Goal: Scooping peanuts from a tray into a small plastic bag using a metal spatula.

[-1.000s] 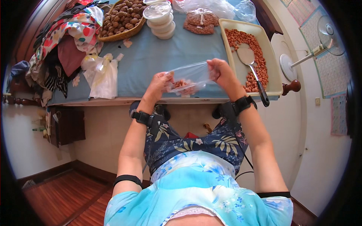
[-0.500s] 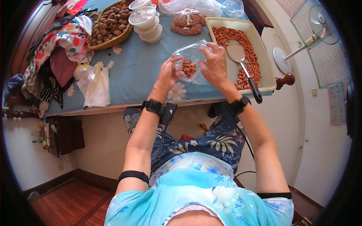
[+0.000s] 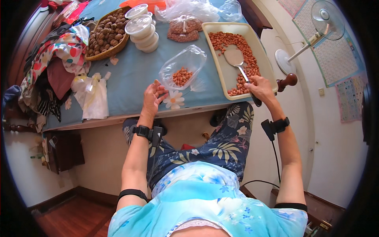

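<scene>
Left hand [image 3: 155,96]: fingers apart, near clear bag [image 3: 193,56];
Right hand [image 3: 260,87]: fingers clamped on spatula [image 3: 235,59];
Wall charts [image 3: 335,59]: print illegible

The left grip [image 3: 152,96] is loosely spread, the right grip [image 3: 261,87] curled.

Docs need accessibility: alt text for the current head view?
A person's right hand grips a black-handled metal spatula reaching into a cream tray of reddish nuts; the open left hand is beside a clear bag holding more nuts on a blue cloth.
</scene>
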The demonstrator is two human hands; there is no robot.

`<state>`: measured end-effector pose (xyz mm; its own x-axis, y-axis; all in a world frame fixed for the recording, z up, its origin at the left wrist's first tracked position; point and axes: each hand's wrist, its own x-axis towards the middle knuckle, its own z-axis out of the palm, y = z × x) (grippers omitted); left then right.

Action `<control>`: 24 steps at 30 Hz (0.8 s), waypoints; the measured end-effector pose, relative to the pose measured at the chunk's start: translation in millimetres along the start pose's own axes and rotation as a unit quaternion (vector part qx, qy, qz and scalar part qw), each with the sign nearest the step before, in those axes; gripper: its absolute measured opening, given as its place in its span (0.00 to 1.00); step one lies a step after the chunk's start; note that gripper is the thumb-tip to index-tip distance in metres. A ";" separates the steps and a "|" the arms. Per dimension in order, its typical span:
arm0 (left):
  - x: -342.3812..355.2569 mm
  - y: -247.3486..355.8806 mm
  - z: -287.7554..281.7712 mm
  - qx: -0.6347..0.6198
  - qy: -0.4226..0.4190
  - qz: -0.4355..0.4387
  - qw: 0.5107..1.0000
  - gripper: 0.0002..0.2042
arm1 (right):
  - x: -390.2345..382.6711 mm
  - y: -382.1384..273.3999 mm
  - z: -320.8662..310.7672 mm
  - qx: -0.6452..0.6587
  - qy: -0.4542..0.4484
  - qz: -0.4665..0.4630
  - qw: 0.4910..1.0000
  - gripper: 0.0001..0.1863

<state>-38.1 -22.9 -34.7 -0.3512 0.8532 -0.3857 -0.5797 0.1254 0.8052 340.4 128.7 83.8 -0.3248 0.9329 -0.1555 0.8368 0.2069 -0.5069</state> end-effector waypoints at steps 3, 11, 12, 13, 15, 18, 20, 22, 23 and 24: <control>-3.8 5.2 21.2 0.036 -0.008 -0.005 0.999 0.24 | 14.6 18.1 5.9 0.065 -0.024 0.016 0.997 0.16; 0.6 -1.3 29.4 0.125 0.024 -0.008 0.992 0.26 | -11.2 -0.3 -46.3 0.268 -0.130 0.075 0.952 0.09; 1.6 -1.5 29.7 0.129 0.030 -0.009 0.991 0.25 | -17.2 0.1 -52.5 0.265 -0.156 0.080 0.948 0.09; 2.3 -2.5 30.9 0.134 0.037 -0.010 0.990 0.24 | -19.0 6.9 -59.8 0.253 -0.189 0.076 0.946 0.09; 0.0 -2.7 35.8 0.146 0.039 -0.008 0.988 0.23 | -32.8 1.7 -73.9 0.256 -0.203 0.074 0.942 0.11; 0.4 -4.0 36.3 0.166 0.049 -0.001 0.985 0.22 | -37.1 -0.1 -83.0 0.250 -0.234 0.058 0.938 0.15; 1.3 -5.5 36.6 0.174 0.052 0.003 0.983 0.21 | -35.7 -6.2 -84.2 0.186 -0.261 0.041 0.947 0.13; -0.7 -3.3 38.2 0.169 0.051 0.002 0.984 0.21 | -26.8 -0.2 -72.9 0.196 -0.243 0.037 0.949 0.12; 0.2 -3.8 38.0 0.172 0.049 0.003 0.984 0.21 | -21.8 3.8 -66.0 0.203 -0.227 0.034 0.952 0.11; 1.6 -5.0 36.4 0.174 0.049 0.002 0.983 0.22 | -16.9 4.9 -60.6 0.206 -0.224 0.033 0.952 0.11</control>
<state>-8.9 -3.7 -23.0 -0.4329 0.8028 -0.4101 -0.2971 0.3025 0.9057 376.7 131.8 135.3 -0.5105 0.7008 -0.4983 0.6481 -0.0673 -0.7586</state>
